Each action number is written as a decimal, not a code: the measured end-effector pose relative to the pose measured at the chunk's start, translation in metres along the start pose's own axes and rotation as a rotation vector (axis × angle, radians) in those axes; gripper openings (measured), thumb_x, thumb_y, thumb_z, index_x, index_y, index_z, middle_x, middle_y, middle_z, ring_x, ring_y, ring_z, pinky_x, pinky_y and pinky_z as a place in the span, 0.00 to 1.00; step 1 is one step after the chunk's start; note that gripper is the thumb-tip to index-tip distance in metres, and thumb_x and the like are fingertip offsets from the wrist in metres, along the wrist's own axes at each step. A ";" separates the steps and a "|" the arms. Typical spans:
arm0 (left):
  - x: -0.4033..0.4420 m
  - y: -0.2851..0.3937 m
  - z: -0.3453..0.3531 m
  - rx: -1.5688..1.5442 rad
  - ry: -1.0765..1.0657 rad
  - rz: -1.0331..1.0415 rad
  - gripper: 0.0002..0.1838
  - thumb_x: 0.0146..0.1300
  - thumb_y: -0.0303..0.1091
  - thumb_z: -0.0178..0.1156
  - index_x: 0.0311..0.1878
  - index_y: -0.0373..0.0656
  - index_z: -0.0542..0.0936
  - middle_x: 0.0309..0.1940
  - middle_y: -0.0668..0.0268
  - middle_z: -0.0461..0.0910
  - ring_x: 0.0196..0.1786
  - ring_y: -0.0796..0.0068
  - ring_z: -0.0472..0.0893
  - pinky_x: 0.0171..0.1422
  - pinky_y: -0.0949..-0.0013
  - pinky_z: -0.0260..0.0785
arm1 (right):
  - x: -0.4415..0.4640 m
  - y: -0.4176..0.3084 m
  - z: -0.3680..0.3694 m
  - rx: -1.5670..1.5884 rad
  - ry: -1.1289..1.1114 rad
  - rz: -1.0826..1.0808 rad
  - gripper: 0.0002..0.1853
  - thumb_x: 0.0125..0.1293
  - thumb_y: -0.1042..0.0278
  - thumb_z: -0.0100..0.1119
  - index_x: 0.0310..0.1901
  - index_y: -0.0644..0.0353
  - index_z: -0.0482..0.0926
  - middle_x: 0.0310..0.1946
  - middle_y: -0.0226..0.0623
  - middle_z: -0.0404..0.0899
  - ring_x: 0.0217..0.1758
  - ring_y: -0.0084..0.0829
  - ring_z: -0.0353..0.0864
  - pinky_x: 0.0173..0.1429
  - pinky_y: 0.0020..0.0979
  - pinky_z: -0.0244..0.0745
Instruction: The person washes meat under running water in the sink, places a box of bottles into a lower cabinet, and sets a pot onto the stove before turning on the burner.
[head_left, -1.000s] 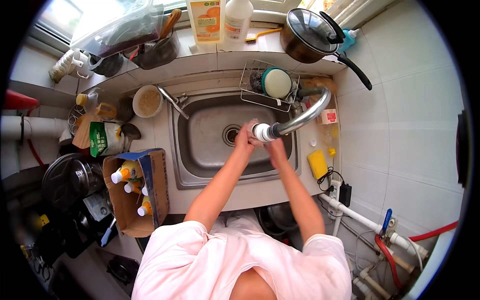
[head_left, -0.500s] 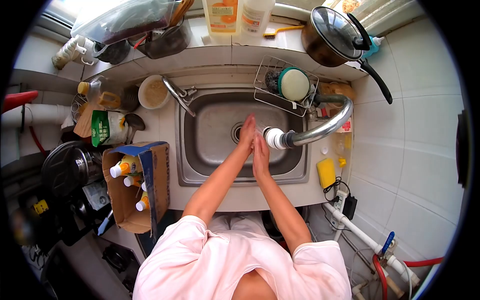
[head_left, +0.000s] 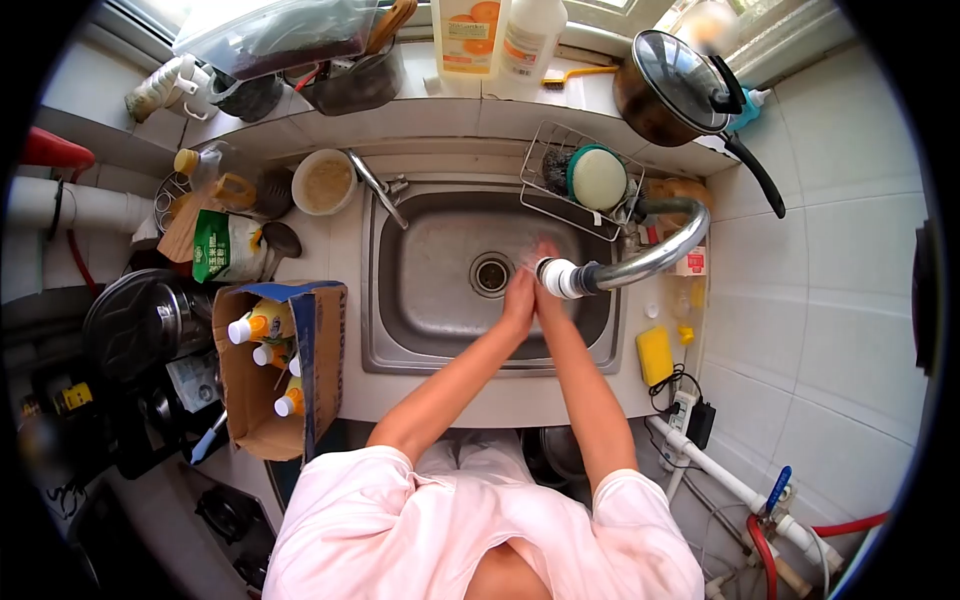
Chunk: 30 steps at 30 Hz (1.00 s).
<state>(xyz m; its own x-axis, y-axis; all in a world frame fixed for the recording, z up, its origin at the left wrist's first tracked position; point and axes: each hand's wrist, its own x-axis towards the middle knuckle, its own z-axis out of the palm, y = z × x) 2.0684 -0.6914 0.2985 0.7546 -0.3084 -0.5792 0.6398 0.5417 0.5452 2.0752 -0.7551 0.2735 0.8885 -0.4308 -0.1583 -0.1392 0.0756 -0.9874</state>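
My left hand [head_left: 519, 297] and my right hand [head_left: 543, 250] are together over the right half of the steel sink [head_left: 430, 270], below the end of the tap. Both look stretched out and press against each other, with nothing seen in them. Motion blurs the fingertips, and the white nozzle [head_left: 559, 278] of the curved metal tap [head_left: 655, 262] covers part of my right hand. Beside my left hand is the round drain [head_left: 491, 274]. Some water seems to run over the hands, though the blur hides the stream.
A wire rack [head_left: 535, 195] with a round scrubber [head_left: 598, 178] hangs at the sink's back right. Another metal spout [head_left: 378, 190] reaches over the back left corner. A cardboard box [head_left: 325, 365] of bottles stands left, a yellow sponge [head_left: 654, 356] right. A lidded pan [head_left: 660, 95] overhangs the ledge.
My hands have shifted right and partly under the nozzle, rubbing against each other. The drain, partly covered before, now shows fully. The whole view has moved slightly.
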 end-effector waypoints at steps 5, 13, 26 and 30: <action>0.014 0.022 0.005 0.114 0.072 0.010 0.20 0.67 0.36 0.46 0.61 0.43 0.65 0.51 0.68 0.73 0.53 0.75 0.70 0.58 0.69 0.62 | -0.037 -0.023 0.017 -0.046 0.085 0.033 0.20 0.67 0.63 0.47 0.56 0.65 0.68 0.55 0.42 0.71 0.60 0.33 0.66 0.64 0.29 0.56; -0.008 -0.006 -0.008 0.066 -0.072 -0.045 0.20 0.67 0.37 0.48 0.61 0.43 0.67 0.49 0.67 0.73 0.52 0.77 0.70 0.58 0.72 0.61 | 0.009 -0.022 -0.004 -0.142 0.013 0.186 0.22 0.68 0.59 0.42 0.59 0.65 0.66 0.59 0.44 0.67 0.65 0.36 0.61 0.67 0.29 0.51; -0.003 0.015 0.007 -0.136 -0.046 -0.068 0.23 0.67 0.37 0.48 0.64 0.42 0.62 0.60 0.64 0.66 0.60 0.72 0.67 0.65 0.70 0.56 | -0.009 0.001 -0.006 -0.218 -0.035 -0.100 0.22 0.66 0.64 0.46 0.59 0.65 0.65 0.62 0.46 0.62 0.66 0.37 0.59 0.67 0.32 0.51; 0.033 0.021 -0.012 -0.105 0.007 0.028 0.27 0.67 0.41 0.48 0.66 0.42 0.58 0.62 0.63 0.63 0.62 0.73 0.65 0.65 0.70 0.57 | -0.051 -0.047 0.029 -0.485 -0.086 -0.215 0.23 0.69 0.61 0.40 0.60 0.65 0.64 0.64 0.48 0.60 0.68 0.40 0.56 0.69 0.33 0.48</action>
<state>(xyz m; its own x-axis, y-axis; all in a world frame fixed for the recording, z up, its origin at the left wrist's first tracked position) 2.1053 -0.6809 0.2841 0.7709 -0.2862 -0.5690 0.5992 0.6289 0.4954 2.0488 -0.7100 0.3282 0.9488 -0.3146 0.0286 -0.1186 -0.4388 -0.8907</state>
